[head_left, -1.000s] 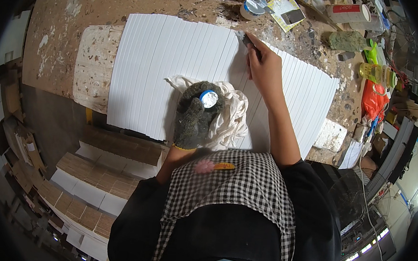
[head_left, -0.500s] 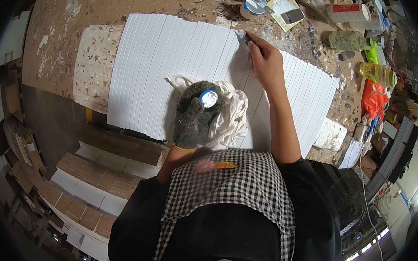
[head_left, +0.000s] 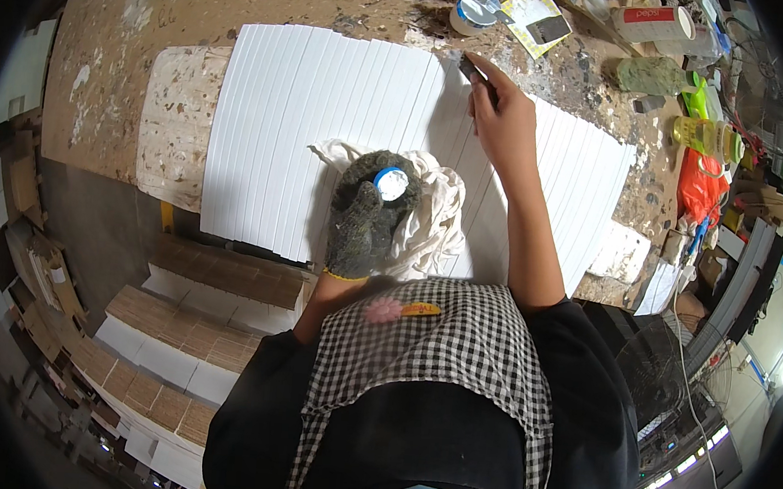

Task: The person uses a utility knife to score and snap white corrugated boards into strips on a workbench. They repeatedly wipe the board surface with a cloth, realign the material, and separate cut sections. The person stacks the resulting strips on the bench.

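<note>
White strips (head_left: 281,125) lie side by side in a broad fan across the workbench. My left hand (head_left: 361,228), in a dark grey knit glove, is closed around a small blue-rimmed cap (head_left: 391,185) filled with white paste. Beside that glove, a crumpled white cloth (head_left: 435,216) rests on the strips. My bare right hand (head_left: 505,115) reaches to the far edge of the strips, its fingers pinching a small dark flat piece (head_left: 469,68), whose exact kind I cannot make out. The tip of that piece is over or close to the strip ends.
Beyond the strips stand an open blue-and-white tub (head_left: 474,17) and a yellow-edged card (head_left: 535,24) with a dark patch. A paper cup (head_left: 657,24), a greenish block (head_left: 650,76) and a red bag (head_left: 699,188) crowd the right side. Stacked boards (head_left: 163,337) sit below left.
My right hand has shifted slightly to the right at the far strip ends, and more of the dark piece shows. The left hand and the cap have stayed nearly still.
</note>
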`<state>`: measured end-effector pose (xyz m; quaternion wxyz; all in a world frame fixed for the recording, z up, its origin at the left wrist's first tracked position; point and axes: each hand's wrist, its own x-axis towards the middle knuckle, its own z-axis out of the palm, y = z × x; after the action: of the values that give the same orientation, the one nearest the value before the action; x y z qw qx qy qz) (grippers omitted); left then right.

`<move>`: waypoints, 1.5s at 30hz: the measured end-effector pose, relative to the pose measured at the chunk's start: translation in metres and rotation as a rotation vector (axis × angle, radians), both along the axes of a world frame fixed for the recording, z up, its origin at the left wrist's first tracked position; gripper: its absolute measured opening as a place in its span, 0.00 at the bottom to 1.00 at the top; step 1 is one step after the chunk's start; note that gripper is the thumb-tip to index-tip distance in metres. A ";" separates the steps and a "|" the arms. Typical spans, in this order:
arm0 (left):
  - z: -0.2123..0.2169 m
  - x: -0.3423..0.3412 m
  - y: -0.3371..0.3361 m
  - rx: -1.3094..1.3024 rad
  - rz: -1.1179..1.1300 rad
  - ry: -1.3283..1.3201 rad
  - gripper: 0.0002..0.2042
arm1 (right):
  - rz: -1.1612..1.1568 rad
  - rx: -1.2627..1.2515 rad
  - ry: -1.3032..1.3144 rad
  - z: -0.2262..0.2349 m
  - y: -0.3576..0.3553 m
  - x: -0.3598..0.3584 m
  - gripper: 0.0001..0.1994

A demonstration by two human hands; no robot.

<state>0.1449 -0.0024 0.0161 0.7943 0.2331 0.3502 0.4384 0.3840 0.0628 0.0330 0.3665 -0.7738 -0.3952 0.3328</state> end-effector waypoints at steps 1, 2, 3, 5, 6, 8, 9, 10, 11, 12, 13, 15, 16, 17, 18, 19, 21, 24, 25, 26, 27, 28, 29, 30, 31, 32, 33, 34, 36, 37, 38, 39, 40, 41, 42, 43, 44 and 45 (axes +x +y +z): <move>-0.001 0.002 0.003 -0.050 0.018 -0.087 0.24 | 0.010 0.012 -0.078 0.002 -0.001 -0.001 0.16; -0.002 0.005 0.006 -0.071 0.031 -0.155 0.23 | 0.021 0.024 -0.157 0.004 -0.001 -0.003 0.17; -0.003 0.008 0.008 -0.091 0.044 -0.223 0.23 | 0.053 0.057 -0.264 0.005 -0.001 -0.004 0.18; -0.003 0.011 0.010 -0.071 0.047 -0.258 0.23 | 0.120 0.124 -0.479 0.006 -0.001 -0.006 0.18; -0.003 0.011 0.010 -0.071 0.050 -0.285 0.23 | 0.126 0.107 -0.477 0.006 -0.001 -0.007 0.19; -0.001 0.010 0.010 -0.061 0.035 -0.247 0.23 | 0.134 0.050 -0.464 0.006 -0.002 -0.008 0.22; 0.000 0.010 0.010 -0.062 0.027 -0.233 0.23 | 0.145 0.066 -0.481 0.006 -0.002 -0.009 0.21; 0.000 0.009 0.009 -0.077 0.032 -0.231 0.23 | 0.152 0.061 -0.492 0.005 -0.002 -0.009 0.21; 0.000 0.009 0.009 -0.092 0.037 -0.228 0.24 | 0.159 0.057 -0.503 0.005 -0.003 -0.010 0.21; 0.000 0.009 0.009 -0.111 0.041 -0.236 0.24 | 0.164 0.060 -0.503 0.004 -0.003 -0.011 0.21; 0.000 0.009 0.009 -0.097 0.034 -0.211 0.24 | 0.170 0.062 -0.502 0.004 -0.004 -0.011 0.21; -0.002 0.009 0.010 -0.076 0.021 -0.179 0.24 | 0.186 0.067 -0.521 0.003 -0.005 -0.013 0.22; -0.002 0.009 0.010 -0.065 0.023 -0.196 0.24 | 0.195 0.068 -0.539 0.003 -0.005 -0.014 0.22; -0.003 0.009 0.010 -0.054 0.024 -0.212 0.24 | 0.205 0.075 -0.558 0.003 -0.006 -0.015 0.22; -0.003 0.009 0.010 -0.069 0.029 -0.227 0.24 | 0.211 0.089 -0.584 0.003 -0.007 -0.015 0.22; -0.003 0.009 0.009 -0.066 0.026 -0.214 0.24 | 0.218 0.108 -0.611 0.003 -0.008 -0.016 0.23; -0.002 0.008 0.009 -0.109 0.028 -0.184 0.24 | 0.220 0.119 -0.648 0.004 -0.010 -0.015 0.23; 0.001 0.010 0.010 -0.095 0.028 -0.222 0.24 | 0.211 0.101 -0.648 0.004 -0.011 -0.013 0.24; 0.001 0.010 0.011 -0.090 0.029 -0.236 0.23 | 0.210 0.101 -0.631 0.003 -0.010 -0.012 0.24; 0.002 0.011 0.011 -0.085 0.029 -0.250 0.22 | 0.209 0.115 -0.617 0.002 -0.010 -0.012 0.24; 0.003 0.012 0.011 -0.080 0.029 -0.264 0.21 | 0.209 0.107 -0.606 0.001 -0.009 -0.011 0.25; 0.004 0.012 0.011 -0.082 0.027 -0.261 0.20 | 0.209 0.115 -0.597 0.000 -0.007 -0.012 0.25; 0.004 0.012 0.011 -0.085 0.026 -0.258 0.20 | 0.209 0.126 -0.590 0.000 -0.007 -0.012 0.25; 0.005 0.012 0.011 -0.087 0.026 -0.254 0.20 | 0.213 0.117 -0.581 -0.001 -0.006 -0.012 0.25; 0.004 0.011 0.010 -0.093 0.029 -0.234 0.21 | 0.215 0.111 -0.574 -0.001 -0.006 -0.012 0.25; 0.004 0.010 0.010 -0.098 0.032 -0.214 0.23 | 0.219 0.092 -0.563 -0.001 -0.006 -0.012 0.25; 0.003 0.010 0.010 -0.104 0.035 -0.195 0.24 | 0.222 0.101 -0.570 0.000 -0.007 -0.012 0.25; 0.002 0.009 0.010 -0.101 0.031 -0.195 0.24 | 0.225 0.094 -0.573 0.001 -0.008 -0.012 0.25; 0.000 0.009 0.010 -0.094 0.021 -0.197 0.24 | 0.223 0.087 -0.556 0.003 -0.009 -0.011 0.24; -0.001 0.009 0.010 -0.096 0.025 -0.202 0.24 | 0.217 0.087 -0.536 0.004 -0.009 -0.011 0.23; -0.001 0.009 0.010 -0.097 0.029 -0.207 0.24 | 0.212 0.087 -0.516 0.004 -0.008 -0.011 0.22; -0.001 0.010 0.010 -0.099 0.033 -0.211 0.25 | 0.206 0.085 -0.509 0.004 -0.008 -0.011 0.22; 0.000 0.011 0.011 -0.088 0.034 -0.215 0.25 | 0.200 0.083 -0.502 0.004 -0.007 -0.011 0.22; 0.001 0.012 0.011 -0.078 0.035 -0.219 0.25 | 0.193 0.106 -0.502 0.004 -0.006 -0.011 0.22; 0.002 0.012 0.012 -0.068 0.036 -0.223 0.25 | 0.194 0.081 -0.501 0.004 -0.005 -0.011 0.22; 0.003 0.013 0.012 -0.074 0.035 -0.249 0.23 | 0.195 0.081 -0.507 0.004 -0.005 -0.011 0.23; 0.005 0.013 0.012 -0.080 0.035 -0.275 0.22 | 0.197 0.082 -0.513 0.003 -0.005 -0.012 0.23; 0.006 0.014 0.012 -0.103 0.045 -0.299 0.20 | 0.197 0.087 -0.512 0.003 -0.006 -0.011 0.23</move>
<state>0.1586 0.0097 0.0225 0.8386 0.1163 0.2552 0.4671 0.3726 0.0569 0.0362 0.2536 -0.7740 -0.5622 0.1432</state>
